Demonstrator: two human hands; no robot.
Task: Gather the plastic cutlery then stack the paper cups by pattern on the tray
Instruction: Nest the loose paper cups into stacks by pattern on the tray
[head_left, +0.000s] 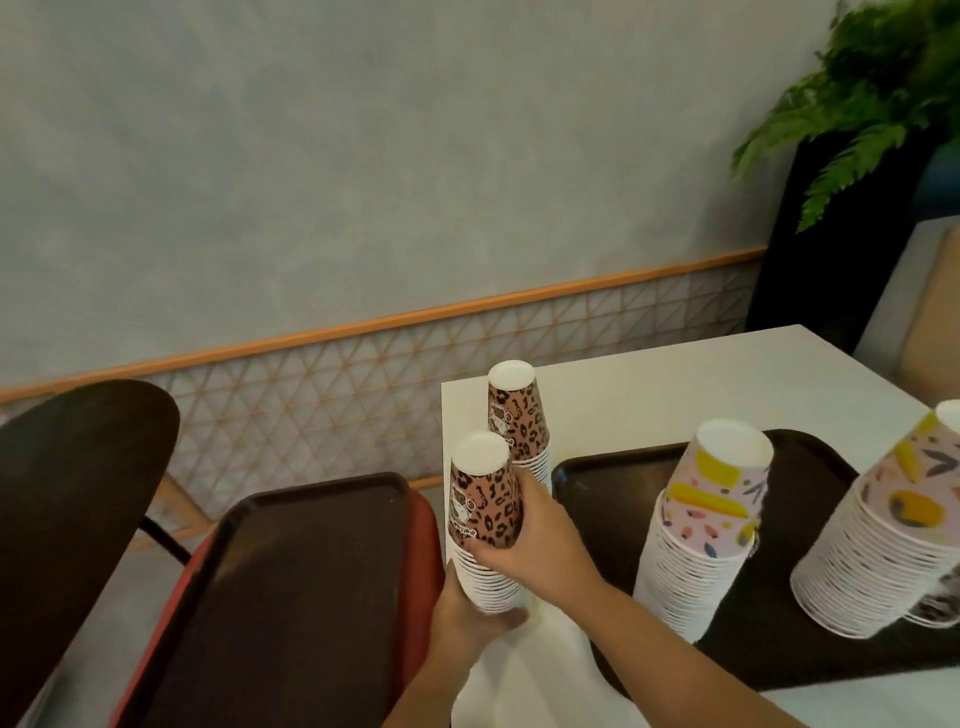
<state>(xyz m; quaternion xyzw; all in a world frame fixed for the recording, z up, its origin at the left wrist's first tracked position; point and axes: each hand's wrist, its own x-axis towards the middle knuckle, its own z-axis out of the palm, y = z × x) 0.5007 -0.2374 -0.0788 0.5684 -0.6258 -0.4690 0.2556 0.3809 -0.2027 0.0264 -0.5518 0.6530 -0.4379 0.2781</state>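
We can't see the left hand (470, 613) in full; the cup stack (485, 525) it holds covers its fingers. The right-most cup stack (883, 545) is cut by the frame edge, w/ another stack behind it mostly hidden. The tray (810, 660) runs off the right side. Print on the front cup is too blurred to read. The fern (862, 88) is cropped at top right.

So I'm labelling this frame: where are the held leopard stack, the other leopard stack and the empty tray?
held leopard stack (480, 514), head view, printed side
other leopard stack (519, 421), head view, printed side
empty tray (291, 587), head view, bare floor
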